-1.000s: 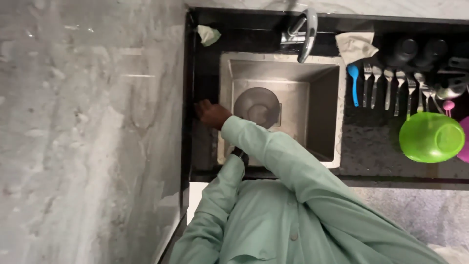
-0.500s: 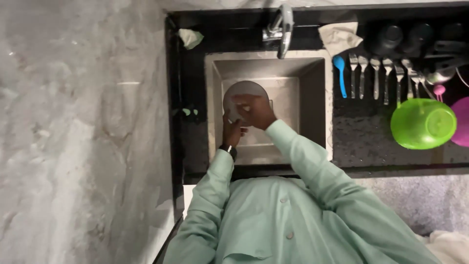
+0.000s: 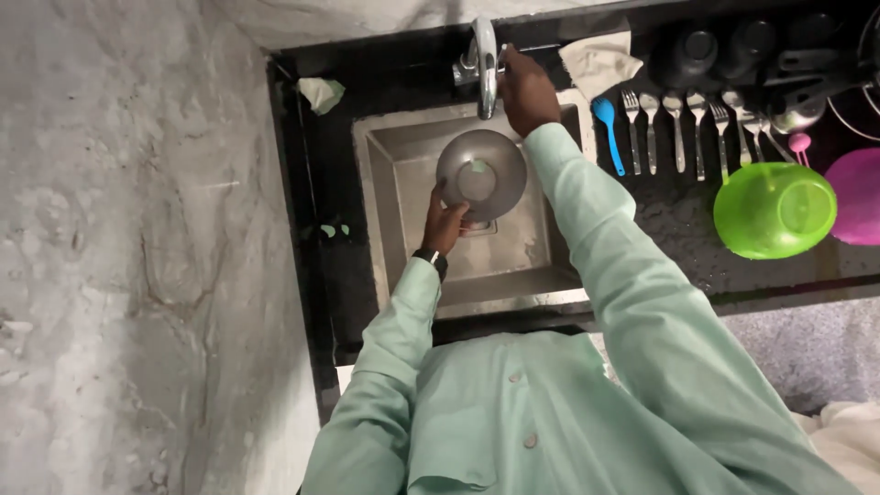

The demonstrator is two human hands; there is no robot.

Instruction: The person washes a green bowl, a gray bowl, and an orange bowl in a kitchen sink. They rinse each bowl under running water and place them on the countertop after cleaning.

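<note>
My left hand (image 3: 446,223) grips the near rim of a round steel plate (image 3: 481,174) and holds it over the steel sink (image 3: 394,220), right under the spout. A small green scrap sticks to the plate. My right hand (image 3: 525,89) reaches to the back and rests on the steel tap (image 3: 483,55), fingers closed around its side. Both sleeves are pale green.
The sink is set in a black counter (image 3: 316,266). Right of it lie a blue spoon (image 3: 607,128), several forks and spoons (image 3: 683,115), a green bowl (image 3: 775,209), a pink bowl (image 3: 857,197) and dark pots (image 3: 724,50). A cloth (image 3: 598,62) and a green scrap (image 3: 321,92) lie at the back.
My right hand left the plate in the sink and went up to the tap. My left hand lifted the plate under the spout.
</note>
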